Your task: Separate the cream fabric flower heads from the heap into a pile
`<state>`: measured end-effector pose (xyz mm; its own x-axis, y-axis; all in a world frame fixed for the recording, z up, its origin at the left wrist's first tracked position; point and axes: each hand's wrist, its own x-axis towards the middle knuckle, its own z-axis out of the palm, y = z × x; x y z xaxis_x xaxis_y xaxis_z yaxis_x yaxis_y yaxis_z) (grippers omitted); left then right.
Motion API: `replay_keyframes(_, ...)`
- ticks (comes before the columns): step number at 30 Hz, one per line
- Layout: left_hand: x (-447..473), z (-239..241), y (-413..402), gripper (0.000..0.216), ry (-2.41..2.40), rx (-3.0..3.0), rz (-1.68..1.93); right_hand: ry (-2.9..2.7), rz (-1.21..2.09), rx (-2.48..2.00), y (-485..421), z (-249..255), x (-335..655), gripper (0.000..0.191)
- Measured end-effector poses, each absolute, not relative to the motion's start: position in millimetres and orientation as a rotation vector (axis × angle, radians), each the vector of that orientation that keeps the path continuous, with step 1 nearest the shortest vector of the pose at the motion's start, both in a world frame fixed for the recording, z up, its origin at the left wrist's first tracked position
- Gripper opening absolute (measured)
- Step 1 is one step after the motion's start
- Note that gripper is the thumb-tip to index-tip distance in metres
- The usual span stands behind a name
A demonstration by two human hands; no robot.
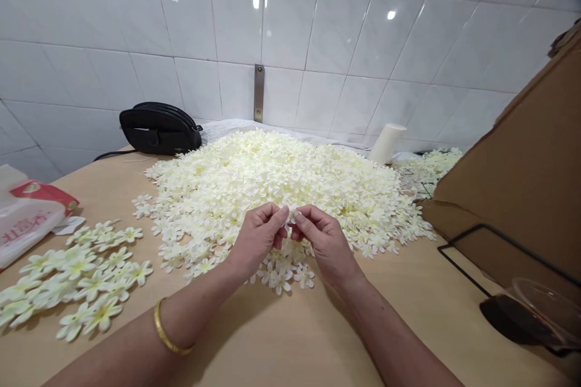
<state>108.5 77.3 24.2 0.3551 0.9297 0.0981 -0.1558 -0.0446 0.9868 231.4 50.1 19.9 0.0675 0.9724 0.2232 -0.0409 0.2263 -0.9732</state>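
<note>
My left hand (261, 230) and my right hand (324, 239) meet in the middle of the view, fingertips close together. Between them they pinch a small white artificial flower (291, 215), partly covered by the thumbs. Right behind the hands spreads a large heap of pale yellow-white artificial flowers (281, 169). A few loose blossoms (281, 278) lie on the table just below my fingers. A gold bangle (161, 329) circles my left wrist.
Larger yellow-centred flowers (86, 278) lie at the left, near a red-and-white plastic bag (31, 211). A black bag (161, 128) stands by the tiled wall. Behind the heap leans a white cylinder (387, 144). Cardboard (521, 175) and a black wire frame (508, 236) flank the right side.
</note>
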Motion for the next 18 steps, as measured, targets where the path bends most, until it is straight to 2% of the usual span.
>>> replay_keyframes(8,104.4,22.4,83.9,0.033,0.904,1.428,1.029,-1.347,0.492,-1.314,51.6,17.3,239.5,0.019)
replay_keyframes(12,98.2,22.9,90.9,0.027,0.985,1.610,1.044,-1.465,0.375,-1.403,54.9,11.2,241.8,0.018)
replay_keyframes(18,94.2,16.0,93.4,0.015,1.169,2.137,1.107,-1.621,0.111,-1.529,56.8,7.0,242.6,0.015)
